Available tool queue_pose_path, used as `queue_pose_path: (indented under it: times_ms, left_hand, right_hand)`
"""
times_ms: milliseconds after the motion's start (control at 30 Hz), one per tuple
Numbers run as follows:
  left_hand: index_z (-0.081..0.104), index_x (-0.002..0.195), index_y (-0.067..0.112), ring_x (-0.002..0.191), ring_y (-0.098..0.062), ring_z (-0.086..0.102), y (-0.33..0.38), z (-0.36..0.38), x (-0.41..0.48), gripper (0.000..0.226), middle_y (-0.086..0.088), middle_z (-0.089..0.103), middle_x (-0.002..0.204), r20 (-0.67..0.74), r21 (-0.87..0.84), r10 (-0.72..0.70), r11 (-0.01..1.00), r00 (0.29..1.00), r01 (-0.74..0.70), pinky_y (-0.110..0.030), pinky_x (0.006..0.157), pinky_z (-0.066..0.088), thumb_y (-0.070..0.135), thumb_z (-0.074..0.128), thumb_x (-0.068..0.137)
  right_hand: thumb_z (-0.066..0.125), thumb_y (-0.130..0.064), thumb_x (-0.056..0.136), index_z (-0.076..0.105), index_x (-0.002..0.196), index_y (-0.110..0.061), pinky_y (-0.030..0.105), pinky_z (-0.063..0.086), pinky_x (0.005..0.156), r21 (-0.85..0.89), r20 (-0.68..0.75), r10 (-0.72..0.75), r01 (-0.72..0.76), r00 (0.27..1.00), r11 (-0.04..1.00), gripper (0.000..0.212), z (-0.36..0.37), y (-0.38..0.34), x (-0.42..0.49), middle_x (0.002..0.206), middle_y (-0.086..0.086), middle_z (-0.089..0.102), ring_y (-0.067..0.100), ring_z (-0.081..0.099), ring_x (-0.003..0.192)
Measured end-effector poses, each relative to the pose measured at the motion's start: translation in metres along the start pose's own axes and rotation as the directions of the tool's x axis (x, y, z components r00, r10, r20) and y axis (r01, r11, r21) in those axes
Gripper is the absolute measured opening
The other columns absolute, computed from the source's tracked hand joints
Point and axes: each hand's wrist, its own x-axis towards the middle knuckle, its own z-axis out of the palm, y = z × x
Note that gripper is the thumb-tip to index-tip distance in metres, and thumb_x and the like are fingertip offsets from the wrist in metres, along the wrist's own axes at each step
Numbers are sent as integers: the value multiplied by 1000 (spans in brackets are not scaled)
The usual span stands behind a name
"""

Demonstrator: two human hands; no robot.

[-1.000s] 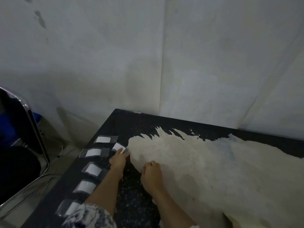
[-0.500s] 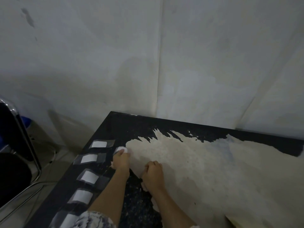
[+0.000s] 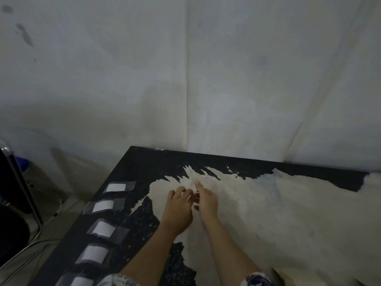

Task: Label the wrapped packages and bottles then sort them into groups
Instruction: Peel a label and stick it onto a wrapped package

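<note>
Both hands have left the row of labels (image 3: 103, 205) and met to its right, above the table (image 3: 288, 223); the sixth label that lay beside the row is off the surface. That lifted label (image 3: 188, 198), a thin pale strip seen edge-on, sits between the hands. The left hand (image 3: 177, 211) has its fingers (image 3: 179, 189) curled in a pinch on it. The right hand (image 3: 207, 203) points its forefinger forward with the rest curled, and I cannot tell if it grips the strip.

This looks like readying a label for sticking. The next move calls for a package or bottle, and none is in view. Five labels stay in the row; one chair (image 3: 12, 240) stands left of it.
</note>
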Motion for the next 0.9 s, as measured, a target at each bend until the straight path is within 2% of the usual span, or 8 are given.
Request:
queue_pose_path:
  times_ms: [100, 200, 333, 467, 533, 633, 800, 900]
  left_hand:
    - [73, 97, 17, 104, -19, 58, 11, -7, 1, 32, 2, 66, 109, 15, 55, 113, 992, 994, -113, -35, 88, 48, 21, 72, 65]
    - [76, 79, 23, 89, -14, 62, 15, 1, 2, 36, 7, 70, 92, 19, 48, 176, 983, 984, -176, -29, 73, 54, 23, 82, 44]
    - [75, 85, 24, 100, -14, 55, 18, 4, -1, 38, 7, 69, 99, -24, 0, 190, 982, 981, -190, -29, 77, 53, 18, 73, 47]
    - [72, 85, 16, 110, -15, 54, 25, 3, -1, 28, 3, 66, 112, 18, -231, 22, 973, 1000, -17, -30, 94, 44, 17, 52, 66]
    - [66, 96, 9, 110, -14, 50, 33, 1, 2, 21, 1, 61, 117, 109, -442, -157, 877, 981, 190, -21, 95, 38, 14, 51, 83]
    - [60, 102, 7, 95, -13, 53, 48, -4, 11, 14, -4, 59, 107, 179, -635, -410, 646, 894, 424, -11, 73, 40, 13, 55, 91]
    - [49, 118, 7, 95, -22, 56, 71, -3, 20, 34, -6, 56, 106, 371, -752, -597, 257, 712, 607, -34, 84, 50, 13, 63, 88]
    - [59, 99, 6, 89, -29, 62, 80, 1, 24, 17, -17, 64, 103, 434, -766, -665, 82, 608, 637, -42, 78, 56, -5, 53, 87]
  right_hand:
    - [67, -33, 85, 66, 87, -6, 30, 55, 72, 18, 42, 31, -32, 999, 999, 27, -8, 2, 1, 84, 5, 68, 17, 64, 80]
    - [67, -22, 85, 65, 87, -6, 41, 57, 82, 24, -19, 81, -81, 996, 996, 16, -14, 8, 5, 88, 12, 68, 25, 67, 85]
    - [58, -11, 91, 65, 79, -10, 41, 58, 77, 130, -83, 142, -130, 986, 983, 13, -28, 9, 9, 87, 13, 68, 29, 67, 84]
    - [53, -7, 92, 63, 101, 1, 32, 52, 62, 241, -93, 212, -184, 973, 953, 15, -47, 8, 11, 93, 20, 65, 24, 62, 70]
    - [50, -2, 91, 62, 104, 1, 30, 50, 60, 261, -73, 213, -188, 974, 947, 17, -57, 8, 9, 93, 21, 64, 22, 63, 67]
    - [49, -1, 90, 61, 102, 1, 29, 50, 60, 266, -52, 217, -196, 975, 944, 17, -67, 6, 6, 87, 18, 64, 21, 63, 66]
    - [46, 0, 87, 67, 94, -5, 29, 51, 60, 194, -10, 220, -214, 975, 957, 23, -86, 2, -2, 85, 15, 65, 21, 61, 69]
    - [48, 0, 85, 69, 85, -10, 28, 51, 57, 142, -4, 194, -192, 981, 971, 23, -105, 4, -3, 85, 16, 65, 25, 62, 75]
